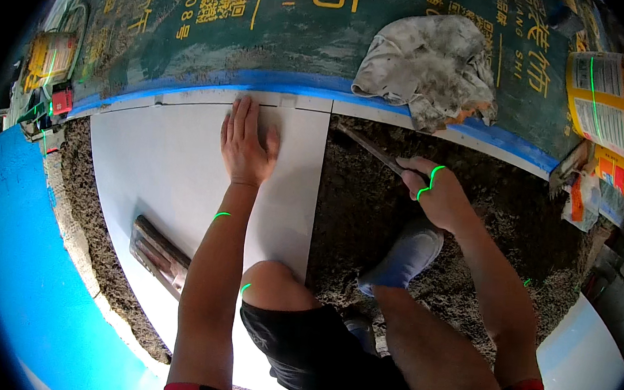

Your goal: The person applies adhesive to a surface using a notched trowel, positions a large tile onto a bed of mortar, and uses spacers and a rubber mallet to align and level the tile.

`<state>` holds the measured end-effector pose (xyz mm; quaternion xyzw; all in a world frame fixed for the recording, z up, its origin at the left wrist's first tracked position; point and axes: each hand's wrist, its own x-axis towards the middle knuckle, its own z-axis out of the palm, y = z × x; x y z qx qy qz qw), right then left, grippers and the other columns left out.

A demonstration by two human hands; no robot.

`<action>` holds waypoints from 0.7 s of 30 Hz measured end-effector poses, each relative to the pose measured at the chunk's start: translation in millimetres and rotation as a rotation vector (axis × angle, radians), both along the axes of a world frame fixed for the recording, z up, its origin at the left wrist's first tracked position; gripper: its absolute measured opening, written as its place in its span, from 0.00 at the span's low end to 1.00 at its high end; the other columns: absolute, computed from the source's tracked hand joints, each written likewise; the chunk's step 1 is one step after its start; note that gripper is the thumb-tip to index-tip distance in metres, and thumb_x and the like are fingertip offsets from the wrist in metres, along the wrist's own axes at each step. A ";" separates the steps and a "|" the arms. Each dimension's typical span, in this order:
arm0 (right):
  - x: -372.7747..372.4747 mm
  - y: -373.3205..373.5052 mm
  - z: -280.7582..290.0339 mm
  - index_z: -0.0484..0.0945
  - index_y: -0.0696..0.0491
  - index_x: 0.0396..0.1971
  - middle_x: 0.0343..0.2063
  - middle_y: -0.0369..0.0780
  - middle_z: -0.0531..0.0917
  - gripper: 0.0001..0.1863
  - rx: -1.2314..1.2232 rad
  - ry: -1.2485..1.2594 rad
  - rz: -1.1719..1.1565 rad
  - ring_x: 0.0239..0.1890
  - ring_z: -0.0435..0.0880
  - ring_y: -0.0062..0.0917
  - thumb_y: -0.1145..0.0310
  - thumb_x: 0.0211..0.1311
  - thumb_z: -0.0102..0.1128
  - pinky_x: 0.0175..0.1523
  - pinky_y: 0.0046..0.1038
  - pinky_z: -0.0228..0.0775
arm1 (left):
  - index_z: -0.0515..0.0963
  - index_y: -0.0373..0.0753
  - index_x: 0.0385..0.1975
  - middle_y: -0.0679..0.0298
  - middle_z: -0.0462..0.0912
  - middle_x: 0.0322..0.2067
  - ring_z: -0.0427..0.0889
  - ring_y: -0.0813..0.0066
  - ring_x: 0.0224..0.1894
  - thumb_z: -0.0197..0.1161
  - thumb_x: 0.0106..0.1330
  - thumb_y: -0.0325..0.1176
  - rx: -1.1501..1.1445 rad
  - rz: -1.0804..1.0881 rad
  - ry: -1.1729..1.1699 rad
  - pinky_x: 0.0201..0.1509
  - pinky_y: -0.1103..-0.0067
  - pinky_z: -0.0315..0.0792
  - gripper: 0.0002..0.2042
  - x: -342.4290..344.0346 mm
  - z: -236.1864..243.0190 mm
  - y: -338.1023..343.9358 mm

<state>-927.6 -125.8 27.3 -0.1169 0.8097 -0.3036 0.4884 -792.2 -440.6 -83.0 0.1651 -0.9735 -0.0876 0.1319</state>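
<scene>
My left hand [247, 146] lies flat with its fingers stretched out on a large white tile [162, 146], close to the tile's far edge. In my right hand [440, 194] is a long, thin, dark tool [370, 150], its handle wrapped by my fingers; its exact kind is not clear. The tool's tip points far left, over the rough dark mortar bed [354, 213] beside the tile's right edge. A float-like tool [158, 254] with a dark bar rests on the tile, left of my left forearm.
A dirty grey cloth [432, 65] lies on the green printed floor covering [287, 46], edged by blue tape. Yellow bags [611, 116] stand at the far right. My shoe [406, 257] is on the mortar bed. A blue sheet [22, 245] borders the left, and green laser lines cross my arms.
</scene>
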 end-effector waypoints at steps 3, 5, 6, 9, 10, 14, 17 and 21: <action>-2.4 -6.1 9.4 0.73 0.54 0.61 0.28 0.41 0.80 0.22 0.117 -0.039 0.053 0.31 0.77 0.27 0.57 0.74 0.48 0.39 0.39 0.70 | 0.69 0.36 0.60 0.56 0.69 0.63 0.64 0.57 0.68 0.54 0.66 0.42 0.019 0.003 0.008 0.71 0.61 0.56 0.25 4.4 0.1 -3.9; 1.2 -1.7 17.6 0.74 0.52 0.60 0.26 0.41 0.79 0.21 0.077 0.009 0.026 0.28 0.77 0.27 0.58 0.74 0.49 0.36 0.38 0.69 | 0.70 0.36 0.60 0.54 0.70 0.62 0.66 0.54 0.67 0.54 0.66 0.41 0.010 -0.014 0.024 0.70 0.62 0.57 0.24 7.3 -1.4 -9.4; 3.9 11.3 25.6 0.75 0.51 0.60 0.24 0.41 0.78 0.20 0.029 0.045 -0.011 0.26 0.76 0.26 0.59 0.73 0.50 0.34 0.37 0.68 | 0.70 0.36 0.60 0.54 0.70 0.62 0.66 0.54 0.67 0.54 0.66 0.41 0.006 -0.008 0.042 0.70 0.62 0.57 0.24 3.3 1.3 -11.3; 14.3 26.6 45.2 0.76 0.51 0.58 0.23 0.43 0.80 0.19 -0.020 0.036 -0.033 0.23 0.76 0.27 0.61 0.73 0.51 0.31 0.36 0.68 | 0.70 0.37 0.59 0.56 0.69 0.63 0.65 0.55 0.67 0.55 0.65 0.41 0.002 0.012 0.021 0.70 0.62 0.58 0.24 2.9 2.9 -6.9; 13.5 27.6 49.8 0.76 0.51 0.58 0.24 0.43 0.81 0.19 -0.026 0.036 -0.027 0.23 0.76 0.27 0.61 0.73 0.51 0.31 0.36 0.68 | 0.70 0.37 0.59 0.56 0.69 0.63 0.65 0.55 0.67 0.55 0.65 0.41 0.002 0.014 0.016 0.70 0.62 0.58 0.24 4.0 2.5 -6.6; 16.0 -16.2 16.9 0.77 0.51 0.57 0.32 0.45 0.84 0.18 0.098 0.057 0.070 0.24 0.77 0.30 0.61 0.72 0.52 0.33 0.35 0.70 | 0.70 0.37 0.59 0.56 0.69 0.63 0.66 0.55 0.66 0.56 0.64 0.40 0.016 0.009 0.020 0.69 0.63 0.59 0.24 0.7 1.2 -2.1; 17.1 -6.7 24.3 0.77 0.50 0.57 0.34 0.48 0.84 0.18 0.052 0.036 0.017 0.24 0.77 0.30 0.61 0.72 0.52 0.33 0.35 0.70 | 0.68 0.38 0.60 0.58 0.68 0.63 0.63 0.58 0.68 0.55 0.64 0.42 0.024 0.013 -0.018 0.71 0.63 0.56 0.25 7.6 -1.7 -4.6; 31.1 28.4 52.2 0.77 0.50 0.57 0.33 0.48 0.84 0.18 -0.039 0.063 -0.063 0.22 0.76 0.29 0.63 0.72 0.51 0.31 0.35 0.68 | 0.67 0.39 0.61 0.59 0.68 0.64 0.62 0.59 0.69 0.54 0.64 0.42 0.015 0.028 -0.016 0.72 0.63 0.55 0.26 3.4 -1.8 -11.1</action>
